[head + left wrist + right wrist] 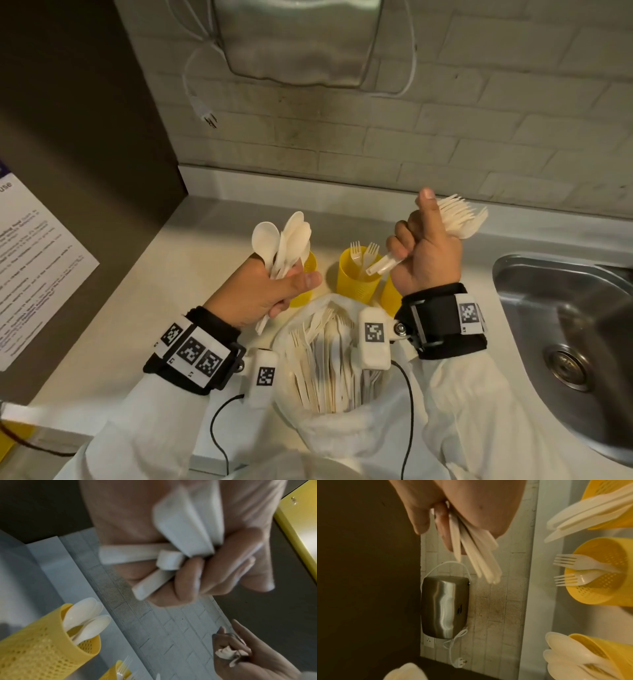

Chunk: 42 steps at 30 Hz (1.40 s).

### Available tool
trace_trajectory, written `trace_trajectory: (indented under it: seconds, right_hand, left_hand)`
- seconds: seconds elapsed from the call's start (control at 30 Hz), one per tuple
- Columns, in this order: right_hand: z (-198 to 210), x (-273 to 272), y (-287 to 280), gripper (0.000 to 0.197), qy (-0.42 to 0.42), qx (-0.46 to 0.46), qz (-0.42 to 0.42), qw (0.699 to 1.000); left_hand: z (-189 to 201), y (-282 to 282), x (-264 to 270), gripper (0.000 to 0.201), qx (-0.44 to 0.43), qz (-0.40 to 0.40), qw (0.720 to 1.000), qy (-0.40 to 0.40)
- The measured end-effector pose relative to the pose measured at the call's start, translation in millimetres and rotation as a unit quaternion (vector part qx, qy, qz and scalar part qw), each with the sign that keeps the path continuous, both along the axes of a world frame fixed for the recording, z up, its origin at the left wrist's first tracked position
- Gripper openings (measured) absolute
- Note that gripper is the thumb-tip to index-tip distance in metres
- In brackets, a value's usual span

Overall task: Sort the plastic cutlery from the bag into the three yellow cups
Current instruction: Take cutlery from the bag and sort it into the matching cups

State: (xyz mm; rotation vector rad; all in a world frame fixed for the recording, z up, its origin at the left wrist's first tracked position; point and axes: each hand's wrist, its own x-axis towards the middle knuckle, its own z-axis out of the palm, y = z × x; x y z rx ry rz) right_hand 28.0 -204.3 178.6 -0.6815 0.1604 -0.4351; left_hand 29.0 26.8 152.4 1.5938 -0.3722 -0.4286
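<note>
White sleeves (472,411), black tagged wristbands (442,320).

Right cup (390,294) behind right wrist.

- R hand (453,507) grips bundle of white handles (481,555), ends fanned out
- 3 yellow cups at right edge: knives (583,516), forks (578,570), spoons (570,660)
- steel dispenser (444,607) on brick wall, w/ white cord (453,650)

Light: dim, warm, yellowish.
Glare: on the steel dispenser (444,607).
Blur: the left hand (180,550) is smeared.
Edges: straight lines are bent.
</note>
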Motion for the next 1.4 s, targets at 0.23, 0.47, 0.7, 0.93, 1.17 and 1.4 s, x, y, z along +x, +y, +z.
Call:
trace_trajectory:
  seconds: [0.23, 0.47, 0.7, 0.93, 1.17, 1.4]
  right_hand:
    - [-1.2, -8.8, 25.0, 0.044, 0.011, -0.202, 0.003, 0.979]
    - [-10.9, -16.7, 29.4, 0.048, 0.100, -0.351, -0.131, 0.922]
    - [-12.8, -15.9, 9.2, 0.029, 0.135, -0.328, -0.158, 0.922]
    - [-20.1, -19.5, -8.4, 0.023, 0.135, -0.225, -0.134, 0.956]
    - [-25.3, -26.2, -19.9, 0.018, 0.162, -0.327, -0.117, 0.924]
    - [-24.2, -39.7, -45.2, 0.024, 0.164, -0.359, 0.006, 0.919]
  left_hand:
    - [-7.8, -37.8, -5.1, 0.038, -0.041, 0.028, 0.997, 0.058]
    - [-7.5, -59.3, -8.2, 0.028, -0.073, 0.072, 0.993, 0.054]
    - [-1.9, -88.7, -18.9, 0.040, 0.014, 0.060, 0.994, -0.092]
    - [-3.6, -109.5, -24.8, 0.044, 0.044, 0.047, 0.990, -0.122]
    - [-10.6, -119.1, -29.1, 0.045, 0.050, 0.045, 0.992, -0.107]
    - [-19.1, -116.3, -23.2, 0.040, 0.022, 0.035, 0.997, -0.065]
